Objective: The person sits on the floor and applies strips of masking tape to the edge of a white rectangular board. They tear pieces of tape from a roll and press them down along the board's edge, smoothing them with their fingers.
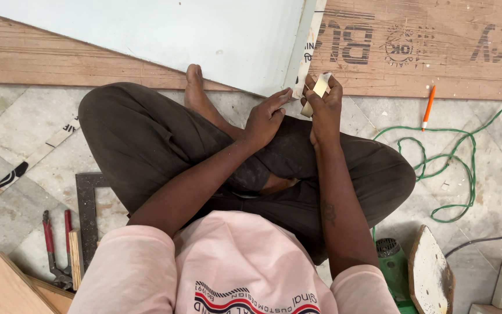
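At the lower left of the frame a pair of red-handled pliers (pixel 53 247) lies on the marble floor (pixel 18 122) beside a steel try square (pixel 88 209), with plywood offcuts (pixel 1 288) in the corner. A loose printed strip (pixel 27 160) runs diagonally across the floor at mid left.

Upper centre, a pale blue laminated board (pixel 164 35) rests on a plywood sheet (pixel 437 52). The person sits cross-legged in front of its corner. The left hand (pixel 265 116) is loose, holding nothing, its fingertips resting against the board's lower edge near the corner. Just to its right, the right hand (pixel 323 107) pinches a cream strip of edge banding (pixel 316 93) between thumb and fingers, right at the board's side edge, just above centre of the frame.

As a judgement, the work goes best with the left fingers steadying the board, the strip kept square to the edge, and pressure applied from the corner outward so no bubble or overhang forms.

Right of the hands, an orange pencil (pixel 428 107) lies on the plywood, a green cable (pixel 454 168) loops over the floor, and a green power tool (pixel 393 261) sits at lower right
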